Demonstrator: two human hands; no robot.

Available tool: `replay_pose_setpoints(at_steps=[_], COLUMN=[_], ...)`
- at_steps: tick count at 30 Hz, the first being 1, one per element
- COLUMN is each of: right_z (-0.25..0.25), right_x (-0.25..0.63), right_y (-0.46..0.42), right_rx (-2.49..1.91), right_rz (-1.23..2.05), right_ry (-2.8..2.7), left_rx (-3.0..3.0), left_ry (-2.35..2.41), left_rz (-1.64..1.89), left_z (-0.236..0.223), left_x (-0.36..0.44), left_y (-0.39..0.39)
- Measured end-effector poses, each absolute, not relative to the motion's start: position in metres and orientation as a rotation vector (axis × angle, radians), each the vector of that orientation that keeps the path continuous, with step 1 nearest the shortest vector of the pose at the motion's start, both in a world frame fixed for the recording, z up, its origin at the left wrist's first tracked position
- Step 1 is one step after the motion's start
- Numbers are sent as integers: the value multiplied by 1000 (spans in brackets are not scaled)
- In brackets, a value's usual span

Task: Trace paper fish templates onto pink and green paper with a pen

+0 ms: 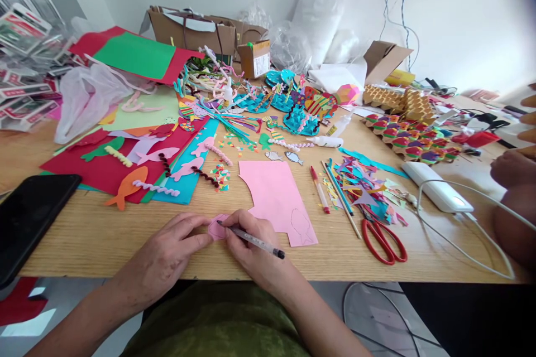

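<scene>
Near the table's front edge, in the head view, the left hand point(170, 251) steadies a small pink cutout point(214, 230), thumb and forefinger slightly apart, their tips at its left edge. The right hand point(253, 245) is closed around a pen point(257, 241), its tip on the cutout, which bears a drawn outline.

Just right of the cutout lies a pink sheet point(278, 195), a fish outline drawn in its lower right corner. Beyond its far edge are two small silvery fish point(274, 155).

Right of the sheet come a red pen point(320, 189), two sticks point(343, 199), one partly blue, and red-handled scissors point(384, 241), with paper scraps point(368, 187) behind them. A white power bank point(438, 187) with a cable lies further right.

On the left, a black phone point(36, 223) lies near an orange fish point(128, 187), which overlaps red paper point(92, 159). Painted egg trays point(412, 139) sit toward the back right. At the right edge, another person's hand point(513, 173) is partly visible.
</scene>
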State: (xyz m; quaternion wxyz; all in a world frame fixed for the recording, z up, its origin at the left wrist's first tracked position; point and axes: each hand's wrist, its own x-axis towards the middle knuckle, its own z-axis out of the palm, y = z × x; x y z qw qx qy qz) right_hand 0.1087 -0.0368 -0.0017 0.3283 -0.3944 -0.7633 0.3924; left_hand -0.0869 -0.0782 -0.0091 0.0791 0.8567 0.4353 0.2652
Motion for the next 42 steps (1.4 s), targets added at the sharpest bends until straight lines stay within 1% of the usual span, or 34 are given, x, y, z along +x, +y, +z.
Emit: replay_pose_setpoints(at_steps=[5, 11, 19, 28, 34, 42], right_z=[-2, -1, 0, 1, 9, 4], right_x=[108, 109, 112, 114, 120, 114], right_y=[-36, -37, -42, -39, -44, -42], right_rx=[-1068, -998, -998, -1081, -1067, -1013], right_rz=[1002, 998, 1082, 981, 973, 992], right_ry=[-2029, -1999, -1977, -1976, -2029, -2042], left_rx=[2554, 2555, 2585, 2602, 2596, 2628], left_ry=[1292, 1285, 1279, 1271, 1295, 1268], left_rz=[797, 811, 785, 845, 733, 743], left_z=[-9, -11, -13, -5, -9, -10], left_x=[-87, -88, -89, -87, -90, -88], left_y=[-78, -77, -77, -79, -80, -78])
